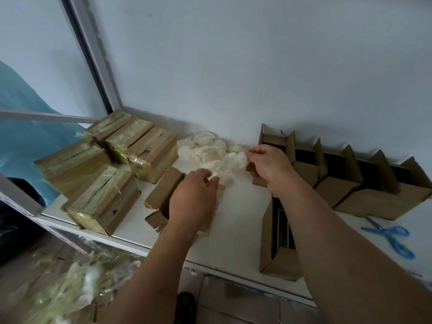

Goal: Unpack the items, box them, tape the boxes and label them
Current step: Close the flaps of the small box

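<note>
Far left, a blue plastic sheet shows behind a grey metal frame, cut off by the picture's edge. Below the worktop, on the floor, a heap of crumpled clear wrap lies over flattened cardboard, too blurred to sort out.

On the worktop's left end sits a cluster of taped parcels, five brown cardboard blocks bound in yellowish tape, packed close together. What they contain is hidden.

Moving in, an opened cardboard wrapper lies just beside the parcels, and the left hand covers most of it. The fingers curl down at the lower edge of the white padding and seem to pinch it, though the fingertips are hidden.

The padding stretches up to the right hand, which pinches its upper end between thumb and fingers. More loose white wrapping is piled against the wall behind.

Under the right forearm, an open carton stands at the worktop's front edge; something dark lies inside, largely blocked by the arm.

Rightward, a row of open boxes lines the pale wall, flaps up, interiors dark. Blue-handled scissors lie in front of them.
</note>
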